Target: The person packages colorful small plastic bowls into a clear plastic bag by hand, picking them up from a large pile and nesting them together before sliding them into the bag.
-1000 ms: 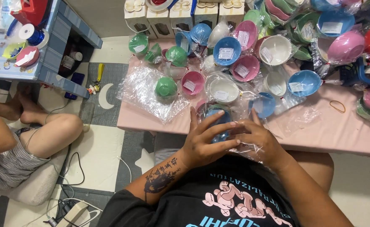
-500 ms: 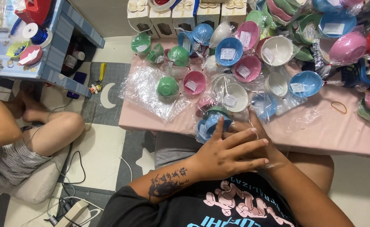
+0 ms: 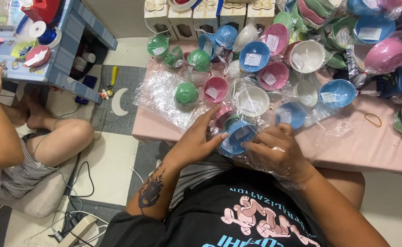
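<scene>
A small blue bowl (image 3: pixel 238 135) inside a clear plastic bag (image 3: pixel 283 158) sits at the near edge of the pink low table (image 3: pixel 383 146). My right hand (image 3: pixel 278 151) grips the bag and the bowl from the right, with plastic draped over the wrist. My left hand (image 3: pixel 199 139) rests on the bowl's left side, fingers stretched over it towards the table. Right behind my hands lie a white bowl (image 3: pixel 252 100), a pink bowl (image 3: pixel 215 89) and a green bowl (image 3: pixel 186 93), each wrapped in plastic.
Several more wrapped bowls in pink, blue, green and white crowd the table's far half. White boxes (image 3: pixel 196 18) stand at the back. A rubber band (image 3: pixel 372 120) lies on the right. Another person (image 3: pixel 22 146) sits on the floor at left beside a blue-grey desk (image 3: pixel 70 50). Cables (image 3: pixel 77 201) trail on the floor.
My hands have shifted apart on the bowl: the left now reaches forward over its left side, and the right has dropped to the right side holding the bag. The other person's hand rose to the desk.
</scene>
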